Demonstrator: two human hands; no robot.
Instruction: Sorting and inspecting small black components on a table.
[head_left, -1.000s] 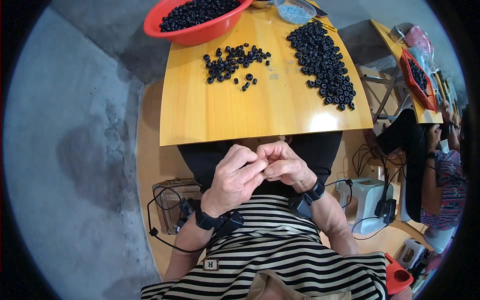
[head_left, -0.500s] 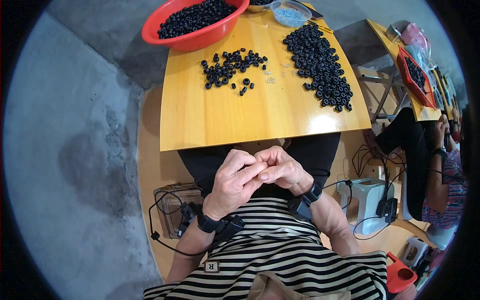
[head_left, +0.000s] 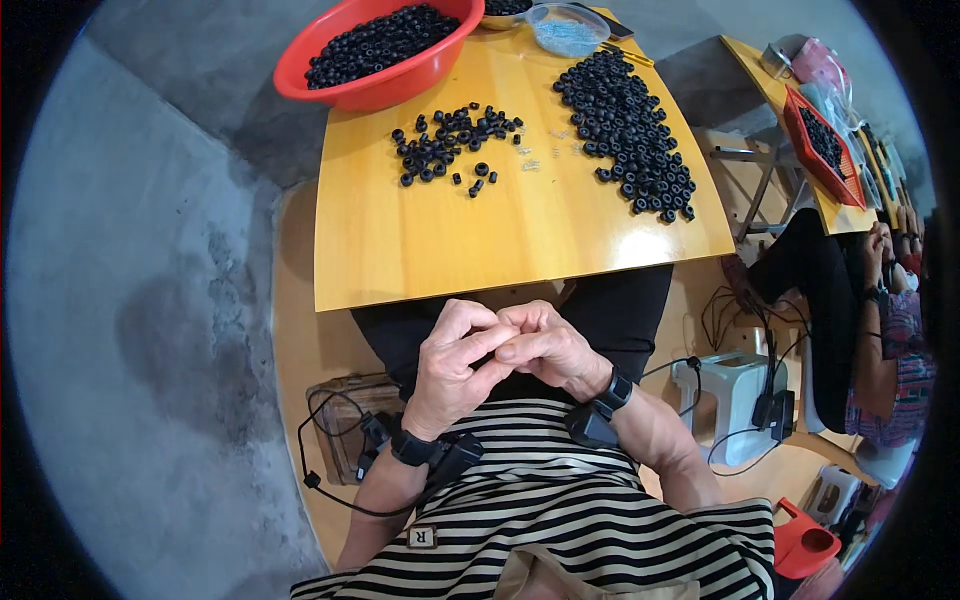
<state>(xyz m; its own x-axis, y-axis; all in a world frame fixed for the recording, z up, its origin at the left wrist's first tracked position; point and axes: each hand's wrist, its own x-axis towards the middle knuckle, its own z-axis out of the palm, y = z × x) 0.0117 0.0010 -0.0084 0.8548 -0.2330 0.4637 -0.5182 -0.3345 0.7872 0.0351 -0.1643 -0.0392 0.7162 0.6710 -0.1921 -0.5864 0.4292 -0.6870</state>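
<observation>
Both hands meet over my lap, just in front of the table's near edge. My left hand (head_left: pixel 458 358) is closed, its thumb and fingers pinched against the other hand's fingertips. My right hand (head_left: pixel 556 346) is closed too, thumb pressed to the index finger. Whatever they pinch is hidden by the fingers. On the wooden table (head_left: pixel 430 245) lie a loose scatter of black ring-shaped parts (head_left: pixel 440 150) at the left and a denser pile of black rings (head_left: pixel 630 130) at the right. Between them are tiny clear pieces (head_left: pixel 530 165).
A red basin (head_left: pixel 375 95) full of black parts stands at the far left of the table. Beside a clear tub (head_left: pixel 565 38) at the back lie yellow-handled tweezers or a tool (head_left: pixel 637 58). Right of me are a white stool (head_left: pixel 735 405), cables, and another person (head_left: pixel 880 350) near a red basket (head_left: pixel 825 150).
My hands stay pinched together at the same spot, with only slight finger movement. The view has shifted a little, so the table appears slightly further left.
</observation>
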